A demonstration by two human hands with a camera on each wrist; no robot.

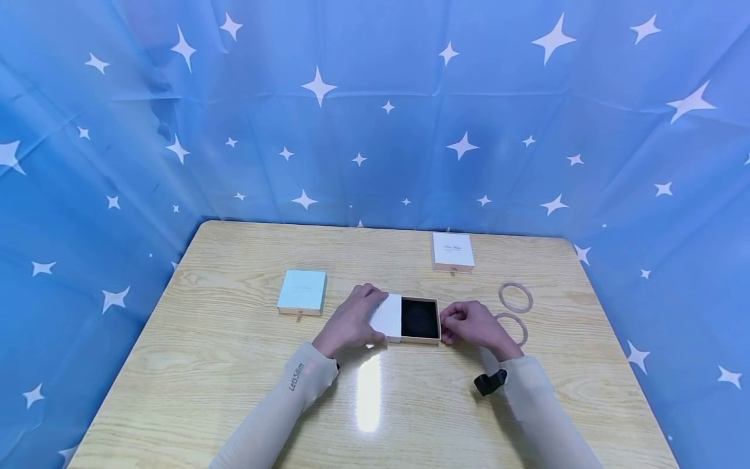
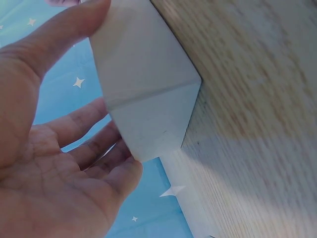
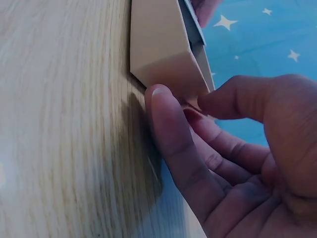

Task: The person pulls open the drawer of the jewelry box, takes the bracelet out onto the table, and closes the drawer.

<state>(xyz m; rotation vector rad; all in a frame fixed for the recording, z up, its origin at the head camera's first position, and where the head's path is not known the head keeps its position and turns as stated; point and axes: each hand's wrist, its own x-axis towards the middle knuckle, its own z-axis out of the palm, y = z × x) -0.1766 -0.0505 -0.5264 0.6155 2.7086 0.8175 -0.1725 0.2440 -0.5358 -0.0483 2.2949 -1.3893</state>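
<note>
Pinching the tab (image 3: 190, 102) of a black-lined drawer (image 1: 420, 339) with the fingers (image 3: 171, 121) of the right hand (image 1: 477, 324); gripping its white sleeve (image 1: 388, 317) with the left hand (image 1: 349, 319). Mid-tabletop (image 1: 234, 339), part-way out. Just beside the right hand, two pinkish rings (image 1: 530, 299); farther off, a pale blue box (image 1: 302, 292), a white box (image 1: 452, 252) and a starry blue curtain (image 1: 398, 150).

Tabletop (image 1: 422, 417) between the forearms (image 1: 275, 404) is free; two rings (image 1: 530, 301) crowd the right hand (image 1: 473, 322).

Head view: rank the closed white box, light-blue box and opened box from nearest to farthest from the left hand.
1. Opened box, gripped by the left hand.
2. Light-blue box, left of the hand.
3. Closed white box, at back right.
</note>
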